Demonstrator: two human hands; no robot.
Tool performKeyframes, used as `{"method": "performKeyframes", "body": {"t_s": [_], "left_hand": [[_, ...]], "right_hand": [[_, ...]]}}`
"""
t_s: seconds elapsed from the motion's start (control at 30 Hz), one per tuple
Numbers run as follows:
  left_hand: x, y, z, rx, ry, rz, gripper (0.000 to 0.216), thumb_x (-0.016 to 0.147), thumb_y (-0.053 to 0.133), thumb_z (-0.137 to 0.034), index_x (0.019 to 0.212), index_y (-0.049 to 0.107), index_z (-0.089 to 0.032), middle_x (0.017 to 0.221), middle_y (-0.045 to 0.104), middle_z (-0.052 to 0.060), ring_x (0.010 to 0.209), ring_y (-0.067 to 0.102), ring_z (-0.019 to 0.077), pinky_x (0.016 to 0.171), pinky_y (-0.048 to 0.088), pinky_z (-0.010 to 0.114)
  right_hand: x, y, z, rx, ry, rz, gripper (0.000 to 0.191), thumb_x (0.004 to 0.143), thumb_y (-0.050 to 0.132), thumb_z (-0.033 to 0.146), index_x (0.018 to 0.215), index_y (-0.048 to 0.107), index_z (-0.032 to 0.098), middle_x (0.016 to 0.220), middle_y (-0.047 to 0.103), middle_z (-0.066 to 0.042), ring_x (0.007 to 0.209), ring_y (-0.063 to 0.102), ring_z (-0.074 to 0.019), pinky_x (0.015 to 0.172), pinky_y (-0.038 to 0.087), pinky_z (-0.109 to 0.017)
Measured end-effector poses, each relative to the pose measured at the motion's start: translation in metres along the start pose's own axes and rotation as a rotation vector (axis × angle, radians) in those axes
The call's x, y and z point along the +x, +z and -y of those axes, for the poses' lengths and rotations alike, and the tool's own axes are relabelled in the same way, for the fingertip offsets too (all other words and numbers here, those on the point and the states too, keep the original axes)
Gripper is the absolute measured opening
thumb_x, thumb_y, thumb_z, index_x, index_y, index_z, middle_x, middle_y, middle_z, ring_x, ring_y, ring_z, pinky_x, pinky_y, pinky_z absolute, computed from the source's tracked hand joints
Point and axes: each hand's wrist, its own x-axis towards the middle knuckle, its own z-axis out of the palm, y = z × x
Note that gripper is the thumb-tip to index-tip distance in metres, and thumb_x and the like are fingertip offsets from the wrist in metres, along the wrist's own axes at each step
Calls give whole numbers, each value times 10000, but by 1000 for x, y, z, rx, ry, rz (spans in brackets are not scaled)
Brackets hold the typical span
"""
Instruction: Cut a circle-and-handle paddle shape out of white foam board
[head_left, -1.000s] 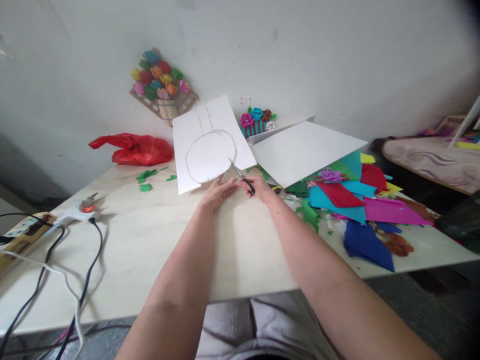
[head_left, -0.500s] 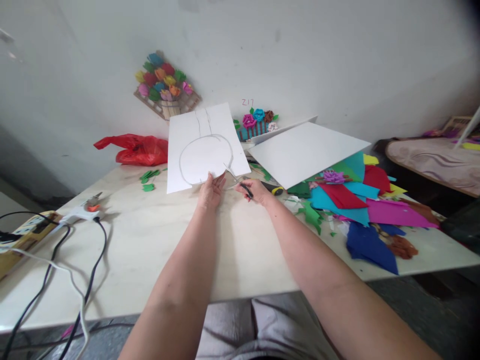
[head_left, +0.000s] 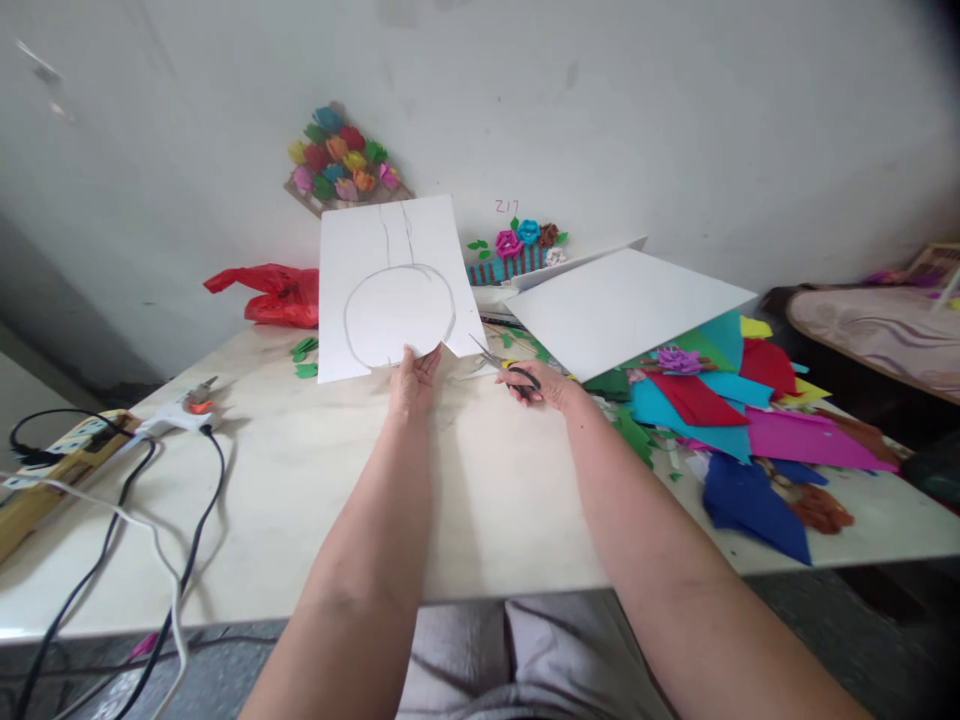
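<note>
Pale counter [head_left: 487, 520]: left grip [head_left: 412, 385] holds pencil-marked white card [head_left: 397, 310], right grip [head_left: 546, 383] black-handled metal scissors [head_left: 504, 362]; cutting seems underway, next needing blades [head_left: 487, 350] aligned

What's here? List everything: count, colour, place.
Sheet: one, white, centre
Scissors: one, black handles, centre
Boards: apparently two, white, right
Papers: many, multicoloured, right
Scraps: several, green, around sheet
Bag: one, red, left
Flower arrangements: two, multicoloured, behind
Power strip: one, yellowish, left
Unclear object: one, white, left
Cables: several, black, white, left
Table: one, whitish, beneath
Wall: one, pale, behind
Furniture: one, pinkish, right
Trousers: one pair, grey, below
Left hand: one, holding sheet
Right hand: one, holding scissors
</note>
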Motion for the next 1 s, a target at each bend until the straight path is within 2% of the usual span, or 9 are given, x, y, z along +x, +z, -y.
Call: {"method": "performKeyframes", "body": {"t_s": [0.2, 0.43, 0.57, 0.73, 0.83, 1.0], "left_hand": [[0, -3, -6, -21, 3, -41, 250, 983, 470, -279, 1070, 632, -110, 728, 717, 79, 761, 724, 182, 840, 546, 304], [-1, -5, -6, 60, -46, 16, 187, 961, 467, -220, 935, 626, -125, 701, 712, 74, 689, 718, 199, 790, 563, 336], [-1, -6, -6, 85, -53, 40, 152, 937, 520, -237, 876, 623, -144, 707, 714, 70, 697, 718, 199, 768, 564, 327], [3, -9, -6, 77, -59, 66, 163, 886, 621, -322, 888, 636, -160, 740, 716, 68, 751, 716, 199, 738, 558, 296], [4, -9, -5, 75, -53, 63, 184, 899, 600, -335, 855, 632, -159, 719, 704, 61, 727, 708, 182, 716, 554, 278], [1, -5, -4, 77, -20, 68, 194, 946, 504, -232, 808, 617, -157, 704, 696, 47, 685, 691, 142, 671, 542, 243]], "right_hand": [[1, -3, -2, -56, -22, 30, 261, 824, 648, 368, 830, 633, 108, 537, 585, 13, 368, 452, -39, 312, 220, -148], [2, -5, -5, -32, -36, 23, 316, 816, 651, 409, 859, 637, 96, 551, 596, 3, 375, 455, -42, 318, 227, -159], [5, -7, -8, -21, -60, 39, 319, 803, 652, 427, 810, 611, 111, 556, 597, 1, 388, 471, -52, 318, 223, -163], [4, -2, -8, -46, -64, 19, 285, 804, 655, 364, 669, 532, 144, 510, 557, 22, 362, 423, -35, 323, 232, -153], [3, 5, -4, -44, -35, 5, 257, 787, 680, 321, 665, 524, 157, 458, 510, 50, 353, 405, -39, 339, 285, -148], [6, 15, -1, -64, -26, 2, 199, 745, 728, 271, 728, 574, 146, 428, 474, 75, 342, 382, -41, 338, 316, -145]]}}
